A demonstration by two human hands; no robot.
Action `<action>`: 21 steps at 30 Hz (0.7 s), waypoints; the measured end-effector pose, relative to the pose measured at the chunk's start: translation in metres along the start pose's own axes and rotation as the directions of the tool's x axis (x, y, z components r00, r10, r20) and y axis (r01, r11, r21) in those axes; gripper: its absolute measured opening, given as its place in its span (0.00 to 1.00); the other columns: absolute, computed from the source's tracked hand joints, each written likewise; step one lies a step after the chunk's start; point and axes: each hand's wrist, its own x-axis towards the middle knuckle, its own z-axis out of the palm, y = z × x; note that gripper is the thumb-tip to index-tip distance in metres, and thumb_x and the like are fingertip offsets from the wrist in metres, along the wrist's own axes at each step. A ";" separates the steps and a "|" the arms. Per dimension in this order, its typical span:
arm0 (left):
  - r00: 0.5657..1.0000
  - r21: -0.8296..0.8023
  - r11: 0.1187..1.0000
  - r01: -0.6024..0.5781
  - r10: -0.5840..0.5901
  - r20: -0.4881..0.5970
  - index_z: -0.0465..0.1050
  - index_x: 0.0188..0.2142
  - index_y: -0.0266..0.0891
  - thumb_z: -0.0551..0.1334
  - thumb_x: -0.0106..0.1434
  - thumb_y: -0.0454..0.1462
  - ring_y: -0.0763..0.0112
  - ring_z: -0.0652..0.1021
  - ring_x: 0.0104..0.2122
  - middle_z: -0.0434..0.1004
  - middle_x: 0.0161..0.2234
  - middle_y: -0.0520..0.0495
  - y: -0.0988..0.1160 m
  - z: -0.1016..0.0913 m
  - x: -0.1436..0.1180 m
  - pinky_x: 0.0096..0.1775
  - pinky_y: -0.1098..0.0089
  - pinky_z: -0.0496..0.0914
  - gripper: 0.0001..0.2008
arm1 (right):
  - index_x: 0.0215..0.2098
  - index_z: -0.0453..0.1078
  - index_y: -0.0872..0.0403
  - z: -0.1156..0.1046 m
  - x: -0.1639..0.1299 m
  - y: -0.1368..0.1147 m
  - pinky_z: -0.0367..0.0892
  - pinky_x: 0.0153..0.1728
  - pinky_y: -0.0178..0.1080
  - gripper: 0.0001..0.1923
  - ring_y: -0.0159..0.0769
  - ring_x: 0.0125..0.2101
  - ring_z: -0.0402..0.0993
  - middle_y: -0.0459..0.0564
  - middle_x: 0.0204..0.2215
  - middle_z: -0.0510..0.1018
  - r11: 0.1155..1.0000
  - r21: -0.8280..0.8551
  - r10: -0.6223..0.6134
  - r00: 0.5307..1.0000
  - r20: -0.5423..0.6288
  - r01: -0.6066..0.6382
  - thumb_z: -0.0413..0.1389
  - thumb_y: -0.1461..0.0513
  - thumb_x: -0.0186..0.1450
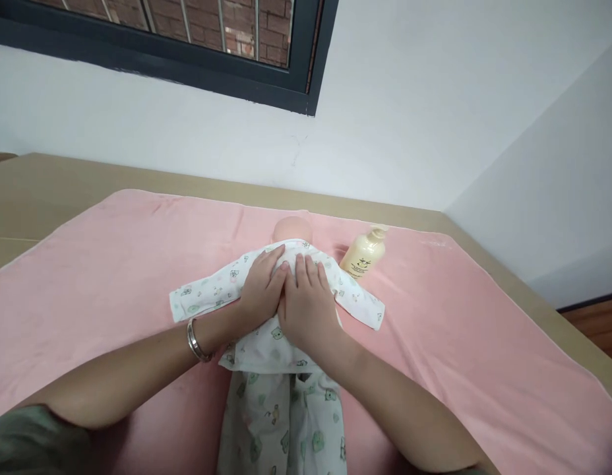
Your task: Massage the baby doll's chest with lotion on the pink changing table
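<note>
A baby doll (292,229) lies stretched out with its bald head away from me. It wears a white long-sleeved top (266,346) and white trousers (266,422), both printed with small green and grey figures. My left hand (264,284) rests flat on the upper part of the top, fingers out and thumb pointing inward. Beside it, my right hand (308,300) lies flat on the same cloth, its fingers pointing to the head. The two hands touch near the doll's midline. Both sleeves spread outward. Whether the doll faces up or down, I cannot tell.
Right of the doll, a cream pump bottle (365,254) lies tilted by the sleeve. Under everything is a pink blanket (113,264) on a wooden table (78,175). White walls (409,99) and a dark-framed window (187,66) stand behind.
</note>
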 end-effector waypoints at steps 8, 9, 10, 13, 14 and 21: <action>0.999 -0.016 0.999 -0.046 0.046 -0.030 0.71 0.59 0.36 0.50 0.72 0.43 0.55 0.74 0.61 0.76 0.60 0.38 -0.004 0.002 -0.003 0.66 0.49 0.64 0.24 | 0.73 0.55 0.61 -0.001 0.015 0.011 0.44 0.72 0.59 0.30 0.50 0.74 0.44 0.58 0.73 0.52 0.998 0.064 -0.005 0.997 0.074 0.000 0.43 0.59 0.76; 0.999 -0.009 0.999 -0.048 0.047 -0.024 0.71 0.60 0.36 0.50 0.72 0.43 0.55 0.74 0.61 0.76 0.60 0.38 -0.004 0.001 -0.003 0.66 0.49 0.64 0.24 | 0.74 0.53 0.64 -0.001 0.017 0.011 0.44 0.72 0.59 0.31 0.50 0.73 0.44 0.61 0.73 0.51 0.998 0.047 0.041 0.996 0.076 -0.045 0.43 0.58 0.76; 0.999 -0.002 0.999 -0.046 0.045 -0.020 0.71 0.60 0.36 0.50 0.72 0.43 0.55 0.73 0.61 0.76 0.60 0.38 -0.004 0.001 -0.003 0.66 0.49 0.64 0.24 | 0.74 0.51 0.67 -0.002 0.018 0.011 0.44 0.72 0.59 0.32 0.51 0.73 0.45 0.63 0.73 0.50 0.997 0.029 0.076 0.994 0.079 -0.078 0.42 0.57 0.76; 0.999 0.011 0.999 -0.040 0.040 -0.018 0.72 0.59 0.34 0.50 0.71 0.43 0.54 0.74 0.60 0.76 0.60 0.36 -0.003 0.001 -0.003 0.65 0.48 0.65 0.24 | 0.74 0.50 0.70 -0.006 0.020 0.009 0.45 0.72 0.58 0.34 0.54 0.73 0.46 0.67 0.72 0.50 0.992 -0.018 0.129 0.986 0.109 -0.128 0.43 0.55 0.77; 0.999 0.016 0.999 -0.045 0.046 -0.018 0.72 0.59 0.34 0.50 0.71 0.43 0.53 0.74 0.60 0.76 0.59 0.36 -0.003 0.001 -0.003 0.65 0.48 0.65 0.24 | 0.74 0.50 0.70 -0.008 0.020 0.008 0.45 0.72 0.57 0.35 0.55 0.72 0.48 0.69 0.72 0.50 0.988 -0.039 0.150 0.982 0.118 -0.147 0.43 0.54 0.77; 0.992 0.034 0.993 -0.112 0.113 -0.051 0.73 0.58 0.36 0.48 0.72 0.43 0.54 0.76 0.57 0.78 0.57 0.38 -0.006 0.003 -0.002 0.63 0.48 0.67 0.23 | 0.70 0.55 0.75 -0.015 0.001 -0.004 0.49 0.71 0.58 0.35 0.63 0.68 0.58 0.76 0.66 0.62 0.973 -0.189 0.151 0.986 0.073 -0.135 0.47 0.55 0.75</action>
